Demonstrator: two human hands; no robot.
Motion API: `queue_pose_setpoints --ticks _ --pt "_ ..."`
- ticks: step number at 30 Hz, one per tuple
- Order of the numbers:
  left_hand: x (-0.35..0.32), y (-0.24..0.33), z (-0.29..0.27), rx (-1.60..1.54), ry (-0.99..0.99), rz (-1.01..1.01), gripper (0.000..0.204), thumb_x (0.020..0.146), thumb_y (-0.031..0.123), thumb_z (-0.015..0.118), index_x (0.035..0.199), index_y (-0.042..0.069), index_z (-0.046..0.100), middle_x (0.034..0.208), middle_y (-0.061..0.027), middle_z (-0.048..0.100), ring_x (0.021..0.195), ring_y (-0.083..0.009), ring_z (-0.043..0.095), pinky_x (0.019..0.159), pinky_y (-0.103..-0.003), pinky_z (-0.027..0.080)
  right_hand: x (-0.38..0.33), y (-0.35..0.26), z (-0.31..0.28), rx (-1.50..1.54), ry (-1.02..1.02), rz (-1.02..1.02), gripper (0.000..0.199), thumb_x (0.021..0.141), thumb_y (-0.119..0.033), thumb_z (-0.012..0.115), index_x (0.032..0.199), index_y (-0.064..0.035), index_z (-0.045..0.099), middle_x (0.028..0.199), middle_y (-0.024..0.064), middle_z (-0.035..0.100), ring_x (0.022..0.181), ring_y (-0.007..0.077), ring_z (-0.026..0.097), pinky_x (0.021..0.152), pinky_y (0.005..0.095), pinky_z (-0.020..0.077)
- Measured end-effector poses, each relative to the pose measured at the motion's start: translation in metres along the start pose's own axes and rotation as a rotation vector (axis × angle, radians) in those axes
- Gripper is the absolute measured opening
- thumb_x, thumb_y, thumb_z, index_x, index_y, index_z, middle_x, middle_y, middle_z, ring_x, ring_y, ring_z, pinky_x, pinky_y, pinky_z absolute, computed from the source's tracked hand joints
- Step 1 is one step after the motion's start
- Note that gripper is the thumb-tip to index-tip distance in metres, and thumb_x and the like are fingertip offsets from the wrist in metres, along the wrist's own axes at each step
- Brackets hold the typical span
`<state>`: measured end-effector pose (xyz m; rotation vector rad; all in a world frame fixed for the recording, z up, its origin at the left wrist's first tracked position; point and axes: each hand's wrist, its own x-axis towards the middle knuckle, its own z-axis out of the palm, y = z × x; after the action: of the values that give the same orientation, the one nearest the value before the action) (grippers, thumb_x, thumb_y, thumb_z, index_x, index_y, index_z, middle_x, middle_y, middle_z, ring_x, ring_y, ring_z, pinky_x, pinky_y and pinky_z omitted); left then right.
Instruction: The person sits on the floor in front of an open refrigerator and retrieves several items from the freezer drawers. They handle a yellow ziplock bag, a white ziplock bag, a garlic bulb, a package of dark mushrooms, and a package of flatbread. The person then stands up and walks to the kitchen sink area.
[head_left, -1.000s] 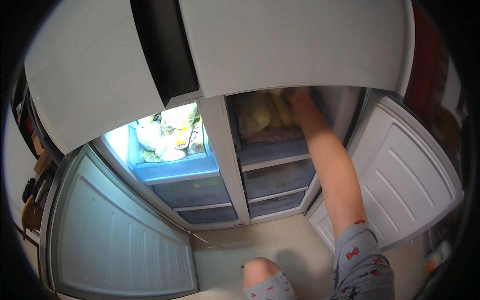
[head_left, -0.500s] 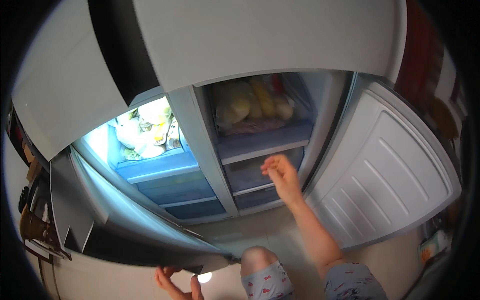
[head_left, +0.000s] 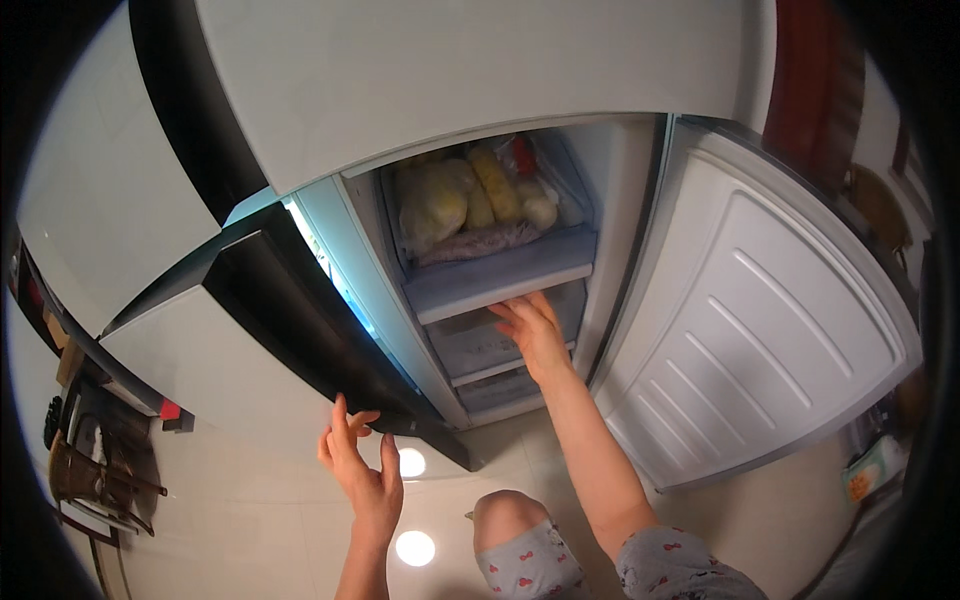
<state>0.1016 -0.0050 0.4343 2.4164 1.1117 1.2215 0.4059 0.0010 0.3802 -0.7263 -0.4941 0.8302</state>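
Note:
A white refrigerator has its lower left door (head_left: pixel 230 350) nearly closed, with a strip of lit interior showing at its edge. My left hand (head_left: pixel 361 465) is beside that door's black edge, fingers apart and holding nothing. On the right, the freezer compartment stands open. My right hand (head_left: pixel 533 330) reaches to the front lip of the upper blue drawer (head_left: pixel 500 285), its fingertips at or just under the lip; whether they grip it is hidden. Bagged pale and yellow food (head_left: pixel 470 200) fills that drawer. A middle drawer (head_left: pixel 475 340) and a bottom drawer (head_left: pixel 497 390) sit below it.
The right freezer door (head_left: pixel 760 310) is swung wide open, its ribbed white liner showing. Upper refrigerator doors (head_left: pixel 480 70) overhang the compartment. My bent knee (head_left: pixel 512 520) is on the pale tiled floor (head_left: pixel 240 530). Wooden furniture (head_left: pixel 90 470) stands at the far left.
The left door has swung from wide open to nearly closed, hiding the lit drawers. My left hand has followed it upward. My right hand has moved up to the upper drawer's lip.

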Motion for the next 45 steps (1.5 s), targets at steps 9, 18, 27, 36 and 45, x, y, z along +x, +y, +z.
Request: queue_pose_setpoints --ticks 9,18,27,36,45 --pt "0.027 -0.014 0.021 -0.09 0.01 -0.012 0.07 0.086 -0.001 0.063 0.15 0.008 0.036 0.109 -0.0036 0.059 0.105 -0.0178 0.05 0.105 -0.037 0.026 -0.029 0.016 0.021 -0.203 0.246 -0.049 0.024 0.101 -0.022 0.056 0.117 -0.0037 0.053 0.11 0.0083 0.061 0.099 0.0157 0.063 0.087 0.0298 0.0504" --pt "0.021 -0.015 0.01 -0.141 -0.084 -0.02 0.055 0.094 0.007 0.059 0.146 0.011 0.043 0.113 -0.0053 0.058 0.114 -0.0194 0.047 0.107 -0.039 0.026 -0.165 -0.016 0.025 -0.256 0.268 -0.06 0.02 0.1 -0.013 0.052 0.118 -0.0043 0.055 0.104 0.0045 0.059 0.091 0.0127 0.058 0.082 0.0311 0.049" --pt "0.004 0.02 0.01 -0.193 -0.181 0.122 0.033 0.087 0.011 0.065 0.12 0.007 0.063 0.113 -0.0094 0.061 0.111 -0.0245 0.053 0.113 -0.045 0.021 -0.202 -0.015 0.007 -0.273 0.22 -0.042 0.026 0.1 -0.009 0.049 0.125 -0.0041 0.054 0.106 0.0071 0.065 0.093 0.0147 0.063 0.08 0.03 0.0486" --pt "-0.012 0.045 0.019 -0.193 -0.257 0.277 0.013 0.08 0.016 0.074 0.092 0.012 0.072 0.102 -0.0079 0.062 0.098 -0.0235 0.058 0.11 -0.051 0.026 -0.175 -0.129 0.021 -1.037 -0.134 -0.11 0.015 0.097 -0.016 0.058 0.108 -0.0075 0.065 0.089 0.0033 0.073 0.073 0.014 0.068 0.06 0.0275 0.0497" --pt "-0.01 0.047 0.025 -0.232 -0.214 0.273 0.008 0.08 0.014 0.075 0.083 0.009 0.07 0.097 -0.0074 0.064 0.094 -0.0228 0.058 0.109 -0.051 0.027 0.041 -0.17 0.05 -2.2 0.392 -0.592 0.019 0.089 -0.016 0.059 0.105 -0.0075 0.064 0.086 0.0205 0.071 0.083 0.0375 0.07 0.069 0.0481 0.0556"
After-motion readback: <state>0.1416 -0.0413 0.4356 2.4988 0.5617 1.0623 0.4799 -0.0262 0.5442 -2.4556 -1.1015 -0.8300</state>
